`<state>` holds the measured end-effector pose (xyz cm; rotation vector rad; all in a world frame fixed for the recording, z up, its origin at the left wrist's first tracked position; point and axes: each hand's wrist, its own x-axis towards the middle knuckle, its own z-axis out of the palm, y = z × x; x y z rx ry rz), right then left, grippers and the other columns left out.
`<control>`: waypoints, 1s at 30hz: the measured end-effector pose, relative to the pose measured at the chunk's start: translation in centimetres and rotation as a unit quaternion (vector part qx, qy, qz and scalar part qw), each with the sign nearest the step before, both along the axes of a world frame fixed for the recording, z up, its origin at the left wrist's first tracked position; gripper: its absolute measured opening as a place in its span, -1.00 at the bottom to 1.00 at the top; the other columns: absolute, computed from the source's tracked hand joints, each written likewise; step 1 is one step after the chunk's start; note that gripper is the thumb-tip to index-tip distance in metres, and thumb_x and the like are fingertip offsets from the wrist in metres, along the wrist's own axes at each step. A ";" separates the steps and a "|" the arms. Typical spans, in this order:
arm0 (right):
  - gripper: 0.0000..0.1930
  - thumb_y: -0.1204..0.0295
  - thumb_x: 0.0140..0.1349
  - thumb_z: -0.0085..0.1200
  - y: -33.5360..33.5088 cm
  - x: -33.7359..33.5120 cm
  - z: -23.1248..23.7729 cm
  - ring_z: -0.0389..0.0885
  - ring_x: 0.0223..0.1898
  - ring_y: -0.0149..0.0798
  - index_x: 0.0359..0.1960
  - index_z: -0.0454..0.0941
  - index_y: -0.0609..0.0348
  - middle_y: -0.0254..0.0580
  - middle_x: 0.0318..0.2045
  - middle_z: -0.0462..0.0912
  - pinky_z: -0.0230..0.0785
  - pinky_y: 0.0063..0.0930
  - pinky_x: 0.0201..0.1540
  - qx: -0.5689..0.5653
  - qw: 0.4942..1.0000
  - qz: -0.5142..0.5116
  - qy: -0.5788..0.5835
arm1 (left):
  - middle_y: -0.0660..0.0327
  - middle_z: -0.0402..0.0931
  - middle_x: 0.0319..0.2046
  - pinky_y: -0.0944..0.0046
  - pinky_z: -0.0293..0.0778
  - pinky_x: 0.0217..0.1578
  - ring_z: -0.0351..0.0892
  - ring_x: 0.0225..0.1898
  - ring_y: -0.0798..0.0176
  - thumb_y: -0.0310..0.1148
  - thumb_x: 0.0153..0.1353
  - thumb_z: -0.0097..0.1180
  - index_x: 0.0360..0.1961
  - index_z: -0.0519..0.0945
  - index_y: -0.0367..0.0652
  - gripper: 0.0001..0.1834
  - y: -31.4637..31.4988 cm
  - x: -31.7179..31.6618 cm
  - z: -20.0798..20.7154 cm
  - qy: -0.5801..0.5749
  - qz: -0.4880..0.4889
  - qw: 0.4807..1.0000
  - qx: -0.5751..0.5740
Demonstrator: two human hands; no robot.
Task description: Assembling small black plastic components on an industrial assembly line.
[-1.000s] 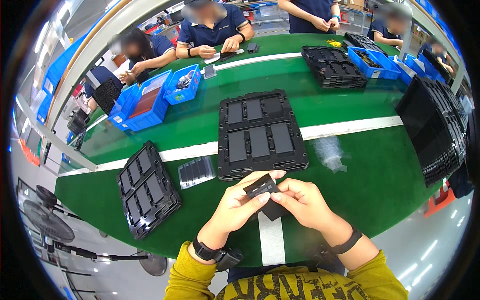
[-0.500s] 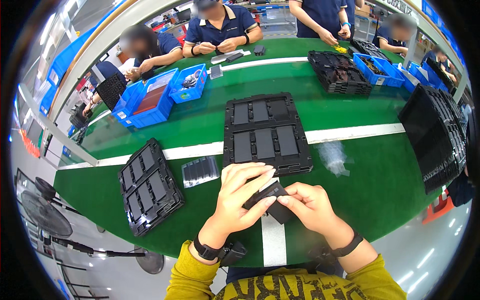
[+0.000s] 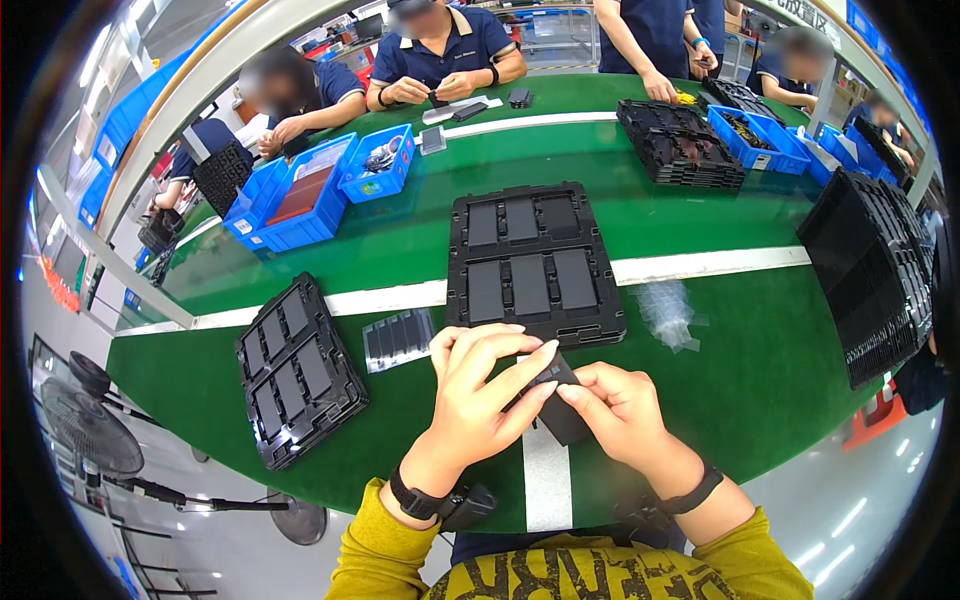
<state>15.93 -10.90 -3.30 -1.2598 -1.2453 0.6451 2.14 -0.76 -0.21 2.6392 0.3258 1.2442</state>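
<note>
Both hands hold one flat, dark rectangular piece tilted above the near edge of the green table. My left hand comes over its left side, with thumb and forefinger pinching near the upper edge and the other fingers fanned out. My right hand grips its right side between thumb and bent fingers. The left fingers hide part of the piece. Just beyond the hands lies a black tray with several similar dark grey rectangular pieces in its slots. A clear sheet with dark strips lies left of my left hand.
At left rests another filled black tray; at right, crumpled clear film and a tall stack of black trays. Farther back are blue bins, more stacked trays and co-workers. A fan stands left of the table.
My left fingers have shifted slightly on the piece, and a pale patch at its upper edge no longer shows. Across the table, a standing co-worker's hand has moved down towards small yellow items.
</note>
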 end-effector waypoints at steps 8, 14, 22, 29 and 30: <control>-0.92 0.52 0.17 0.02 -0.3 -0.7 0.0 0.49 -0.56 -0.62 -0.36 0.49 0.29 -0.28 -0.60 0.60 0.33 -0.71 -0.53 0.028 0.998 -0.041 0.032 | 0.32 0.47 -0.49 0.16 0.08 -0.16 0.47 -0.35 0.25 -0.14 -0.28 0.34 -0.47 0.57 -0.11 -0.64 -0.4 -0.5 -0.4 -0.054 0.119 0.986 0.101; -0.92 0.54 0.20 -0.02 -0.1 -0.1 -0.2 0.55 -0.47 -0.53 -0.33 0.46 0.33 -0.19 -0.47 0.62 0.43 -0.66 -0.44 0.020 0.985 -0.001 0.172 | 0.24 0.47 -0.54 0.21 0.14 -0.18 0.47 -0.38 0.22 -0.20 0.05 0.06 -0.50 0.57 -0.20 -0.74 0.9 -1.7 -0.4 -0.129 0.081 0.988 -0.011; -0.94 0.52 0.11 0.09 -0.3 -0.6 -0.4 0.48 -0.58 -0.63 -0.42 0.51 0.26 -0.26 -0.66 0.59 0.31 -0.69 -0.53 0.007 0.999 0.046 0.019 | 0.08 0.49 -0.17 0.27 0.32 -0.01 0.45 -0.10 0.23 -0.34 0.26 -0.14 -0.24 0.55 -0.40 -0.68 0.2 -0.6 -0.5 -0.057 -0.263 0.628 -0.731; -0.93 0.56 0.07 0.11 -0.2 -0.7 0.1 0.57 -0.60 -0.47 -0.41 0.50 0.27 -0.16 -0.62 0.60 0.34 -0.64 -0.53 0.045 0.997 0.062 -0.020 | -0.01 0.48 -0.18 0.19 0.33 -0.03 0.44 -0.10 0.12 -0.35 0.19 -0.09 -0.29 0.60 -0.37 -0.70 0.5 -0.8 -1.0 -0.023 -0.279 0.650 -0.706; -0.93 0.56 0.07 0.11 -0.3 -0.6 0.2 0.57 -0.60 -0.47 -0.41 0.50 0.27 -0.16 -0.62 0.60 0.34 -0.64 -0.53 0.044 0.997 0.062 -0.020 | 0.02 0.49 -0.19 0.21 0.33 -0.04 0.45 -0.11 0.14 -0.37 0.17 -0.05 -0.30 0.61 -0.34 -0.74 0.5 -0.8 -0.8 -0.010 -0.255 0.708 -0.659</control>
